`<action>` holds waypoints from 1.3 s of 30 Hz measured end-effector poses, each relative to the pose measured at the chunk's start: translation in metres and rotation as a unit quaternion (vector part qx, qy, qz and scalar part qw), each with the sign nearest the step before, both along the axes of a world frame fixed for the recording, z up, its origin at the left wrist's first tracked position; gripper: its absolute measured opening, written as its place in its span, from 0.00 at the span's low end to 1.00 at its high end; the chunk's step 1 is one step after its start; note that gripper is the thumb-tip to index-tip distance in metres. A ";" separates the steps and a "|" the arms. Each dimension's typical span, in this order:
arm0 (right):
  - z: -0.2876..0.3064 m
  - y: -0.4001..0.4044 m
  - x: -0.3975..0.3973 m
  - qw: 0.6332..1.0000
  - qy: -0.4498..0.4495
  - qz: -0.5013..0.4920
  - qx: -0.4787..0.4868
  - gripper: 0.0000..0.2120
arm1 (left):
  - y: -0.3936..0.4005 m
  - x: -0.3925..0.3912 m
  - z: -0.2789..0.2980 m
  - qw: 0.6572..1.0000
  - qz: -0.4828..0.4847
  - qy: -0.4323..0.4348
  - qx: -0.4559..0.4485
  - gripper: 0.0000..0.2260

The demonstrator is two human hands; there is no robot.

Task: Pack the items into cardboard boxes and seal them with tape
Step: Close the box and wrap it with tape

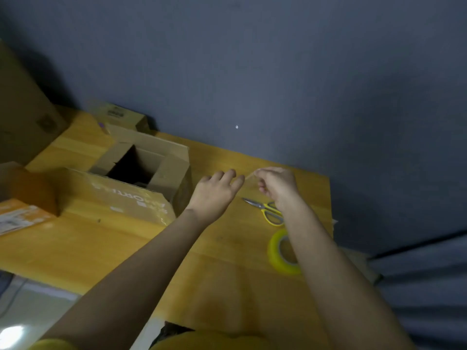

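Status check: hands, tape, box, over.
Right hand pinches clear tape strip; left hand open beside it. Brown cardboard box unsealed, flaps up. Nothing blocking.

A yellow wooden table [222, 279] stands against a grey-blue wall. Taking the open cardboard box [141, 173] as the landmark: it sits toward the table's far left part, flaps up. Behind it lies a smaller closed carton [118, 114]. Left of it lies an orange package [22, 213]. Right of it lie yellow-handled scissors [267, 209], and nearer the front edge, a roll of yellowish tape [274, 253].
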State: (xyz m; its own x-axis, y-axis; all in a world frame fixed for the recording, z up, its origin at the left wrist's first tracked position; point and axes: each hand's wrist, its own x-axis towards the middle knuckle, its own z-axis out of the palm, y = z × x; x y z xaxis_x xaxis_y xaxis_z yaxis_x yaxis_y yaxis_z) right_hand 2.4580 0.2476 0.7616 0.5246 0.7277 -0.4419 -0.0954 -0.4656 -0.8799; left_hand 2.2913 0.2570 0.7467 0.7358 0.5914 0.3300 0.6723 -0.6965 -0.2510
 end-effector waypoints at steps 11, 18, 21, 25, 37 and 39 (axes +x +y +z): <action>0.087 0.097 -0.108 0.995 -0.008 0.027 0.099 0.09 | 0.088 -0.117 0.065 0.980 0.043 -0.156 0.120 0.20; 0.105 0.158 -0.192 0.989 0.022 0.009 0.149 0.07 | 0.163 -0.221 0.065 0.940 0.063 -0.319 -0.102 0.15; 0.107 0.167 -0.228 0.985 0.012 0.026 0.171 0.07 | 0.196 -0.238 0.072 0.797 0.065 -0.468 -0.378 0.21; 0.097 0.165 -0.261 0.972 0.088 0.025 0.218 0.04 | 0.224 -0.252 0.071 0.569 0.073 -0.510 -0.641 0.28; 0.051 0.145 -0.291 0.933 0.294 -0.019 0.207 0.06 | 0.230 -0.272 0.033 0.409 0.044 -0.437 -0.800 0.22; 0.046 0.145 -0.293 0.932 0.304 -0.009 0.197 0.09 | 0.227 -0.271 0.031 0.385 0.041 -0.421 -0.820 0.18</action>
State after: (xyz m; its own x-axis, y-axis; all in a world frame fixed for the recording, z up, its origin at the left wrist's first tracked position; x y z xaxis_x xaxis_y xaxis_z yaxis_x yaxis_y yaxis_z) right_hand 2.1653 0.3923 0.8073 0.2778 0.8900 -0.3615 -0.6359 -0.1116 -0.7637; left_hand 2.0205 0.4840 0.7773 0.7331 0.5226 -0.4354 0.0705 0.5783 0.8128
